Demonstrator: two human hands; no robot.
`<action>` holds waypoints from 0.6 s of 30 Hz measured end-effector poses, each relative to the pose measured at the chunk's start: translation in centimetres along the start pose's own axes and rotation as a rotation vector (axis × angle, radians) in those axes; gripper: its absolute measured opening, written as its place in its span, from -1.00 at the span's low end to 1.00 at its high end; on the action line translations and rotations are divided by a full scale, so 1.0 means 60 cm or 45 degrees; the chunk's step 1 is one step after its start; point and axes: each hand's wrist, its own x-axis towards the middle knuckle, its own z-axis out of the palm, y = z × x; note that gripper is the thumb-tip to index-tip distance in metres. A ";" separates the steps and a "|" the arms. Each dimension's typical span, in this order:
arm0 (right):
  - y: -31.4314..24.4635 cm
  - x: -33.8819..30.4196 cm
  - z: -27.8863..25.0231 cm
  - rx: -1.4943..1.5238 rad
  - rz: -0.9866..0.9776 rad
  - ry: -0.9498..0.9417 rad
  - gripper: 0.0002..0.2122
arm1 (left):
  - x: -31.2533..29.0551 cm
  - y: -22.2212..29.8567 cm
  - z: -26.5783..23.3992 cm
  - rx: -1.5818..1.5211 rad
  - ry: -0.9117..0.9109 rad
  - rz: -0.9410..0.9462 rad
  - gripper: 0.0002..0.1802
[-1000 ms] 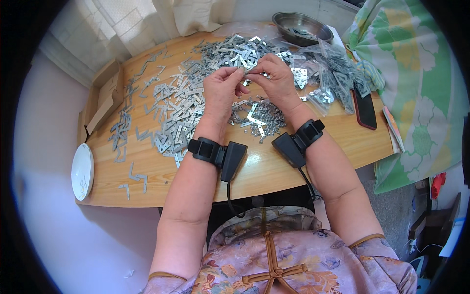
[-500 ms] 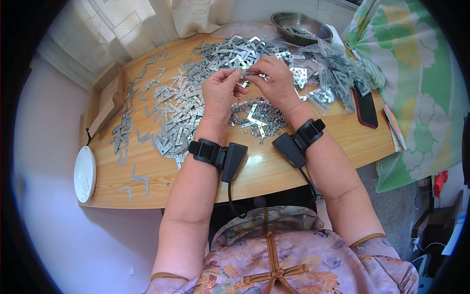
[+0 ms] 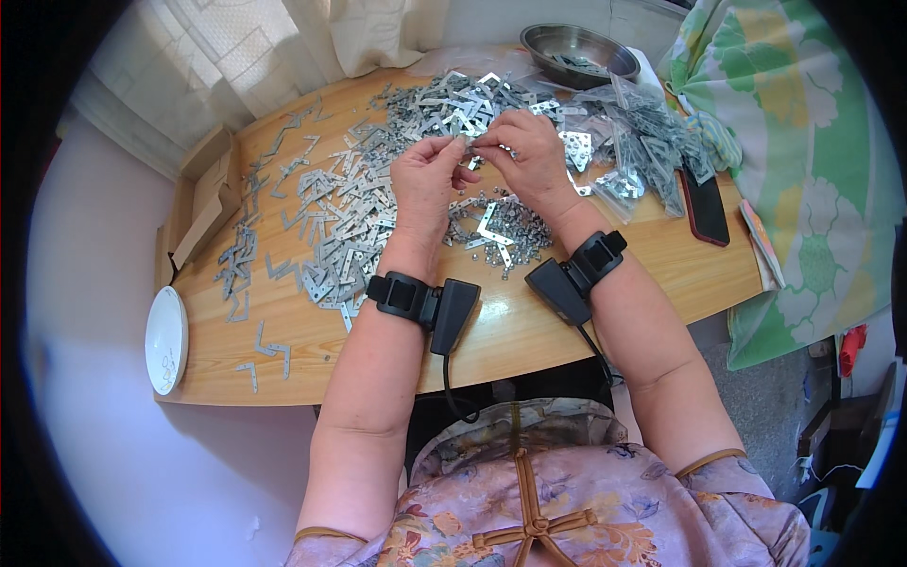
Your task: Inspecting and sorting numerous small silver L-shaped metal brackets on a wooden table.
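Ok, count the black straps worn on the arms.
2: the left strap circles the left forearm near the wrist; the right strap circles the right forearm, likewise near the wrist.

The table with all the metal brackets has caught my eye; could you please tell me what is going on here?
A person has both bare hands together over the table: the left hand and right hand seem to pinch a small item, too hidden to identify. Metal brackets lie heaped ahead and to the left. Small metal pieces are piled nearer the person, with plastic bags of parts on the right and a metal bowl beyond.
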 end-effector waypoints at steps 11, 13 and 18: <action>-0.008 0.001 0.001 -0.020 -0.008 0.063 -0.90 | -0.002 0.005 0.002 -0.056 0.015 0.010 -0.84; -0.009 0.001 0.000 -0.019 0.008 0.105 -0.89 | -0.001 0.005 0.001 -0.034 -0.004 -0.001 -0.83; -0.008 0.001 0.000 0.018 0.025 0.073 -0.90 | 0.000 0.005 0.002 -0.003 -0.024 0.014 -0.82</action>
